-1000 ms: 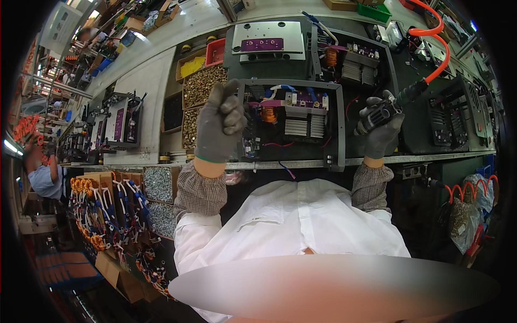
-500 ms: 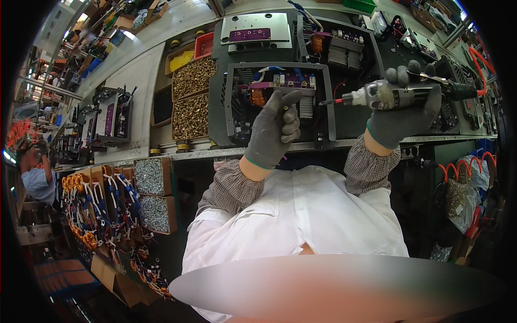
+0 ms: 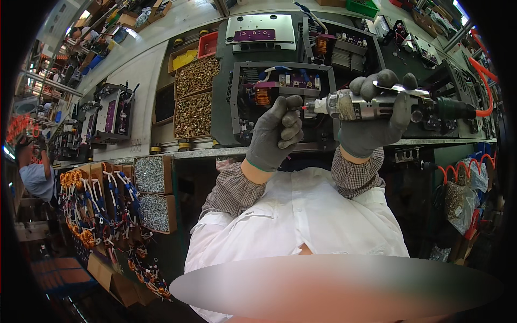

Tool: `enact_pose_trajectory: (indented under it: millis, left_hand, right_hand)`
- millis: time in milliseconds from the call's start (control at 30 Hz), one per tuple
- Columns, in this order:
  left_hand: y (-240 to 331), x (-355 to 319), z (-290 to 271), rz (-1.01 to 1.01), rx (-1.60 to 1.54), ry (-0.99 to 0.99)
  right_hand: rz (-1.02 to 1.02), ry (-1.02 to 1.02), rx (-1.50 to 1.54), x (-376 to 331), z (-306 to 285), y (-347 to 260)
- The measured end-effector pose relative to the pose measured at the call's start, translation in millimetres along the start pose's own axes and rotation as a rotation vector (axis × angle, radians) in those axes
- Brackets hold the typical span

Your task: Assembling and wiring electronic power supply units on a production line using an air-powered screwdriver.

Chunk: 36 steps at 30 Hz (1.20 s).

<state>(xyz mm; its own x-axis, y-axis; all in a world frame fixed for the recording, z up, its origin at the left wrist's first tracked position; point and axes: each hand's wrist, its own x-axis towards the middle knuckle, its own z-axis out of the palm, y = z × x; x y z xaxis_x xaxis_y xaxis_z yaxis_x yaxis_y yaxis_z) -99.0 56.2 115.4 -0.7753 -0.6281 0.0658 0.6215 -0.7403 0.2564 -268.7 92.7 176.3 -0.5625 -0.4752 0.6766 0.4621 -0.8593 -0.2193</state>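
Right hand (image 3: 371, 126), in a grey work glove, is clamped around a pneumatic screwdriver (image 3: 377, 105) held level, bit pointing left. Left hand (image 3: 279, 132), also gloved, is curled at the bit tip, fingers pinched together; whether a screw sits between them cannot be told. Both hands hover just above the open metal chassis (image 3: 283, 102), which lies on the worktop (image 3: 177, 153) directly ahead, its copper coil (image 3: 263, 97) and wiring exposed.

Judgement: the step appears to be loading the bit. To do it well, the fastener should be seated square on the bit before the tool is tipped toward the chassis, and the orange air hose (image 3: 482, 70) kept slack and clear of the wiring.

Surface: trays of brass screws (image 3: 196, 99) stand just left of the chassis; further chassis units lie behind and to the right. Bins of silver screws (image 3: 153, 175) and bundled wire harnesses (image 3: 91, 199) hang below the worktop edge. Room: a crowded assembly line; another person (image 3: 35, 172) works at far left.
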Motion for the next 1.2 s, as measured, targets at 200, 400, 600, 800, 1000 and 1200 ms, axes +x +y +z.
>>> enact_pose_trajectory:
  millis: [200,400,600,800,1000,1200]
  left_hand:
    - [-1,0,14,0.016,-0.065,0.099]
    - [1,1,23,-0.063,0.064,0.149]
    - [65,33,13,0.641,2.252,-0.019]
    - [98,82,-16,0.737,2.994,-0.045]
    - [100,86,-21,0.900,3.116,-0.272]
    - [103,83,-18,0.975,3.058,-0.368]
  right_hand:
    - [0.059,-0.114,0.018,-5,0,-2]
    - [0.108,-0.483,0.053,16,-3,-7]
    - [-0.105,-0.207,-0.245,58,-27,22]
    - [0.268,0.117,-0.251,80,-43,47]
    - [0.403,0.096,-0.228,76,-37,54]
    - [0.398,0.115,-0.177,86,-43,48]
